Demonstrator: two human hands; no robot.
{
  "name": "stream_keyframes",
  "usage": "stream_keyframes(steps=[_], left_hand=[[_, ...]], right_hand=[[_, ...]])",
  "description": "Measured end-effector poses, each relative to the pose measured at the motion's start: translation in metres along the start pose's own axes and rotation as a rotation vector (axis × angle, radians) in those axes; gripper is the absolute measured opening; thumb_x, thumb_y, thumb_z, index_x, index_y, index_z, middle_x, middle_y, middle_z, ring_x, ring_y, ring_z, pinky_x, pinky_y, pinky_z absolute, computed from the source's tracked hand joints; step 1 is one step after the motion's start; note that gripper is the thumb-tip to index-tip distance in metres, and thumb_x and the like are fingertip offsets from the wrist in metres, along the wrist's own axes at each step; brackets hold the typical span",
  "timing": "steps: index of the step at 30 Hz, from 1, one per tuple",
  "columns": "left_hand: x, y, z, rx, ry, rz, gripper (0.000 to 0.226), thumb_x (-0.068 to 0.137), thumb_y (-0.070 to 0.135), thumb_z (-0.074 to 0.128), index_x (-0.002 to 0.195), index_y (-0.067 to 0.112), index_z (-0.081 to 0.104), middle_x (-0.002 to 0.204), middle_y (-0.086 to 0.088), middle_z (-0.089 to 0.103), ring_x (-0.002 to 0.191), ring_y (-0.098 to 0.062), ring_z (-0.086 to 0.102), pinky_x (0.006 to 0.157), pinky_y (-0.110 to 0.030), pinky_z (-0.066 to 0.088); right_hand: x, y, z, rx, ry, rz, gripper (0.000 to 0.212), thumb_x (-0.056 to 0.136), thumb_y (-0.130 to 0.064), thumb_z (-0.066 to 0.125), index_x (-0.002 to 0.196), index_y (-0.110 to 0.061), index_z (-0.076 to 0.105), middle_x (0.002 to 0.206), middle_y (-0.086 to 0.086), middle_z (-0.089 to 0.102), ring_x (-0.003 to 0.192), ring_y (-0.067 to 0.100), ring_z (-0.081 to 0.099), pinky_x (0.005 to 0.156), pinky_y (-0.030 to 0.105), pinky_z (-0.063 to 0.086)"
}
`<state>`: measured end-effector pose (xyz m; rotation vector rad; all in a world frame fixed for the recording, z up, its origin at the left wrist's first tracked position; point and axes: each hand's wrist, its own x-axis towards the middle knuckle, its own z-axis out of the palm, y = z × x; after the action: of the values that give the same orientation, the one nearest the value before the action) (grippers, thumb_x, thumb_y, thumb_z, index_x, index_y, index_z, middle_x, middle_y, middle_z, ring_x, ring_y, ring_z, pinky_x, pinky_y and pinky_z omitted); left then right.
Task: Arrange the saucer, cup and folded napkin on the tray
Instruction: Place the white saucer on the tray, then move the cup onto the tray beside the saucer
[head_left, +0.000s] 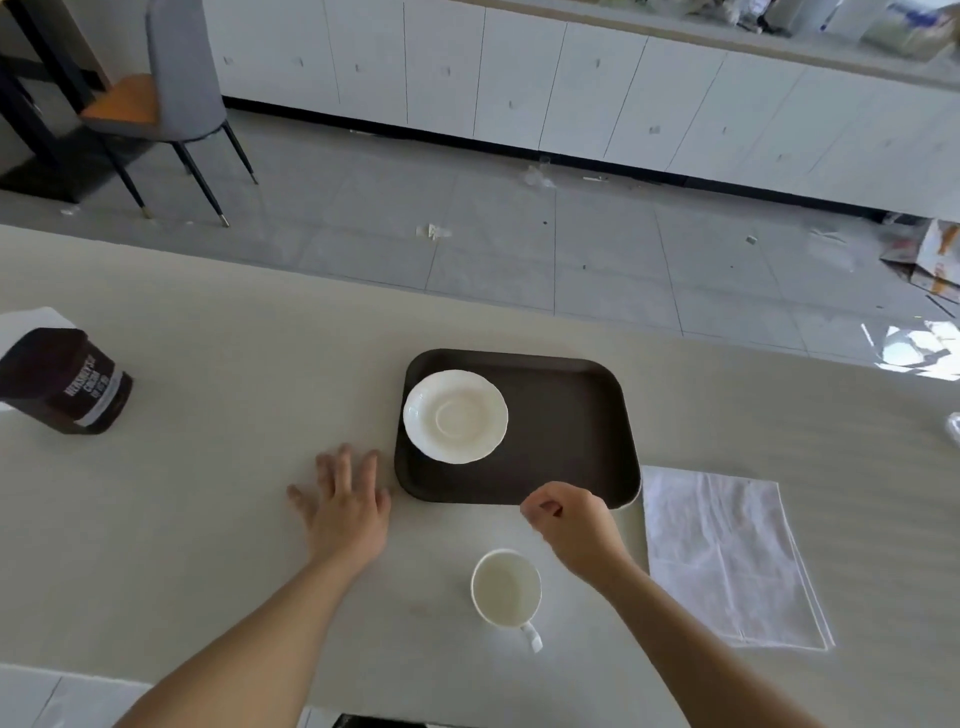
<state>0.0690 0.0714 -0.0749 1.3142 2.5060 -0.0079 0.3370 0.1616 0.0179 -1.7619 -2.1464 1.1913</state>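
A dark brown tray (571, 431) lies on the pale table. A white saucer (455, 415) rests on the tray's left half. A white cup (506, 587) stands upright on the table in front of the tray, handle toward me. A white napkin (722, 556) lies flat to the right of the tray and cup. My left hand (345, 501) lies flat on the table, fingers spread, just left of the tray's near corner. My right hand (571, 522) hovers at the tray's near edge, above the cup, fingers curled and holding nothing.
A dark brown cocoa tin (65, 387) sits at the table's far left on a white sheet. The table's far edge runs diagonally behind the tray. Beyond it are a tiled floor, a grey chair (171, 98) and white cabinets.
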Motion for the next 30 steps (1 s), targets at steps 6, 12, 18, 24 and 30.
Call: stream_keyframes(steps=[6, 12, 18, 24, 30], left_hand=[[0.002, -0.005, 0.008, 0.000, 0.058, 0.001, 0.059, 0.098, 0.044, 0.024, 0.155, 0.032, 0.013, 0.165, -0.008, 0.007, 0.151, -0.035, 0.002, 0.112, -0.070, 0.005], [-0.004, -0.004, 0.011, -0.050, 0.159, 0.017, 0.056, 0.096, 0.042, 0.041, 0.150, 0.029, 0.032, 0.161, -0.009, 0.025, 0.149, -0.035, 0.015, 0.111, -0.070, 0.009], [-0.004, -0.003, 0.011, -0.052, 0.175, 0.010, 0.056, 0.096, 0.044, 0.038, 0.150, 0.030, 0.031, 0.161, -0.008, 0.024, 0.150, -0.032, 0.013, 0.113, -0.068, 0.010], [-0.003, -0.004, 0.013, -0.056, 0.175, 0.000, 0.056, 0.096, 0.046, 0.034, 0.150, 0.033, 0.029, 0.162, -0.006, 0.022, 0.150, -0.031, 0.010, 0.113, -0.068, 0.007], [-0.001, -0.006, 0.016, -0.051, 0.178, -0.003, 0.057, 0.095, 0.049, 0.029, 0.150, 0.035, 0.026, 0.163, -0.005, 0.020, 0.151, -0.030, 0.009, 0.114, -0.067, 0.008]], right_hand=[[-0.066, 0.013, 0.006, -0.080, -0.036, -0.050, 0.028, 0.083, -0.060, 0.066, 0.085, -0.033, 0.062, 0.076, -0.016, 0.066, 0.070, 0.004, 0.065, 0.064, 0.019, 0.055], [-0.094, 0.037, 0.020, -0.186, -0.040, -0.045, 0.047, 0.067, -0.071, 0.066, 0.086, -0.031, 0.053, 0.077, -0.013, 0.057, 0.069, 0.005, 0.056, 0.058, 0.018, 0.042], [-0.091, 0.036, 0.034, -0.168, -0.044, -0.023, 0.031, 0.078, -0.053, 0.072, 0.062, -0.035, 0.051, 0.069, -0.016, 0.057, 0.063, -0.001, 0.056, 0.053, 0.011, 0.038], [-0.090, 0.035, 0.039, -0.107, 0.007, 0.009, 0.028, 0.082, -0.042, 0.072, 0.064, -0.030, 0.055, 0.070, -0.012, 0.059, 0.063, 0.005, 0.056, 0.054, 0.014, 0.040], [-0.090, 0.031, 0.036, -0.003, 0.043, 0.059, 0.025, 0.083, -0.031, 0.076, 0.066, -0.018, 0.062, 0.066, -0.003, 0.068, 0.061, 0.013, 0.065, 0.059, 0.030, 0.052]])
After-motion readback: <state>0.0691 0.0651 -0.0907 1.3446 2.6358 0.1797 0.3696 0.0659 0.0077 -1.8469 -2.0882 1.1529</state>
